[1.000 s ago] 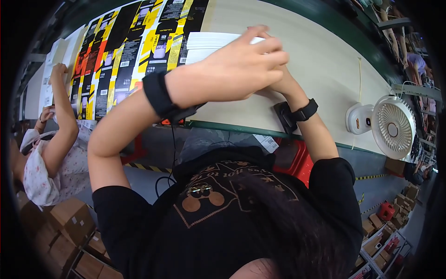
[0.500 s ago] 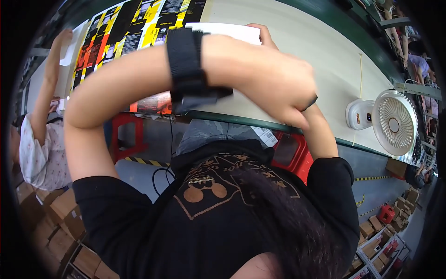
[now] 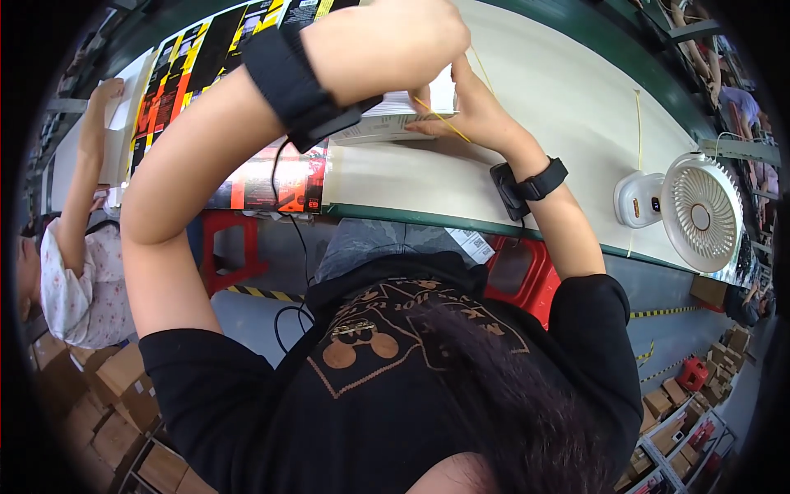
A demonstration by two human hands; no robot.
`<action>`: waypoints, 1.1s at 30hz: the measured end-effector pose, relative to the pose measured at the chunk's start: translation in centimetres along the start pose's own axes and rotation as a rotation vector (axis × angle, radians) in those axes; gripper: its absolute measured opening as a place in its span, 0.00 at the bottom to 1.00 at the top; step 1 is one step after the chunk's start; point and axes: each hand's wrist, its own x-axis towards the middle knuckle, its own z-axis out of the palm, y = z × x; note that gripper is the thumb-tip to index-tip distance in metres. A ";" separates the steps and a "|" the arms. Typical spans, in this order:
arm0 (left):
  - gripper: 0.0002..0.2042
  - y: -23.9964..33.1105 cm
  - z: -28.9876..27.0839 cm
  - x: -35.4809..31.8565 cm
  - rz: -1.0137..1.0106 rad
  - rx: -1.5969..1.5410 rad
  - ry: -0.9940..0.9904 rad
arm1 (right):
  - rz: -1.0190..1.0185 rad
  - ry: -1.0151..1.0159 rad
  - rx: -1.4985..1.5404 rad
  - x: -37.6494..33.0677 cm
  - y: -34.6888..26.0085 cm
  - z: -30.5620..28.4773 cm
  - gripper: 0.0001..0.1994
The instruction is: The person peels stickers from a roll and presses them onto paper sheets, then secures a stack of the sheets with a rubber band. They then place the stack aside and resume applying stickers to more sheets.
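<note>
A stack of white printed paper [image 3: 374, 129] stands over the table near its front edge. My right hand [image 3: 477, 111] grips its right end, with the thumb on the far side and fingers along the near face. My left hand [image 3: 395, 41] is bent over the top of the stack, its fingers closed around a thin yellow rubber band [image 3: 445, 121]. The band stretches from the left fingers across my right hand; part of it is hidden. Black straps with small dark boxes sit on my left wrist [image 3: 284, 74] and right wrist [image 3: 543, 179].
Colourful printed sheets [image 3: 169, 95] cover the left part of the pale table [image 3: 568, 123]. A white fan [image 3: 699, 216] stands at the right, near a yellow cord [image 3: 638, 136]. Another person [image 3: 82, 272] is at the left. Red stools [image 3: 226, 251] and cardboard boxes [image 3: 123, 370] are below.
My left hand has moved from over my right wrist up and left to the stack. The yellow band now shows at my hands, and the stack's near face is visible.
</note>
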 end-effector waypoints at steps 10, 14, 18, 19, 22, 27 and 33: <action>0.50 -3.5 7.1 -3.7 -0.040 -0.093 0.387 | -0.015 -0.032 -0.018 0.4 0.4 -0.4 0.40; 0.55 -3.5 8.8 -6.0 -0.135 -0.182 0.372 | -0.043 -0.006 -0.030 0.5 0.1 -0.3 0.39; 0.52 -3.8 11.2 -5.9 -0.178 -0.276 0.431 | 0.004 -0.012 -0.038 0.5 -0.3 -0.2 0.39; 0.51 -3.9 12.0 -5.6 -0.177 -0.315 0.472 | 0.022 -0.015 -0.029 0.5 -0.3 -0.1 0.39; 0.47 -4.7 14.8 -4.4 -0.086 -0.581 0.581 | 0.056 -0.018 -0.012 0.6 -0.1 0.0 0.39; 0.39 -4.6 18.2 -3.1 -0.020 -1.069 0.763 | 0.093 -0.110 0.122 1.0 0.7 -0.3 0.41; 0.42 -5.0 20.4 -2.8 -0.065 -1.348 0.731 | 0.361 -0.280 1.359 3.1 4.5 -2.7 0.35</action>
